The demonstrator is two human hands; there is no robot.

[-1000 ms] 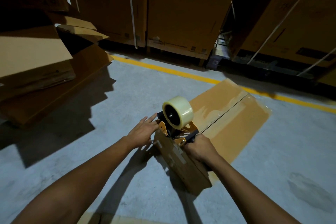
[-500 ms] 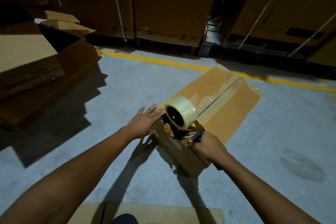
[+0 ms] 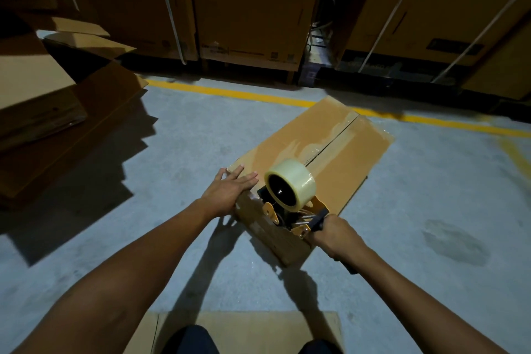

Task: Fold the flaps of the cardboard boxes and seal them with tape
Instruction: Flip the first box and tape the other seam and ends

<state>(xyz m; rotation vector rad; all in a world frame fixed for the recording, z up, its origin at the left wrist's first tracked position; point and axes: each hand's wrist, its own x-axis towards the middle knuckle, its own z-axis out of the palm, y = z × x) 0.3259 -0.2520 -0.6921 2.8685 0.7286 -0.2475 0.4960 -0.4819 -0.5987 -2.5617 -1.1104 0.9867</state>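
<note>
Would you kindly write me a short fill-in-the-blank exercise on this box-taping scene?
1. The right hand grips the dispenser by its ____.
2. The left hand rests ____ on the box, fingers straight.
3. The painted line behind the box is ____.

Missing words: handle; flat; yellow.
</note>
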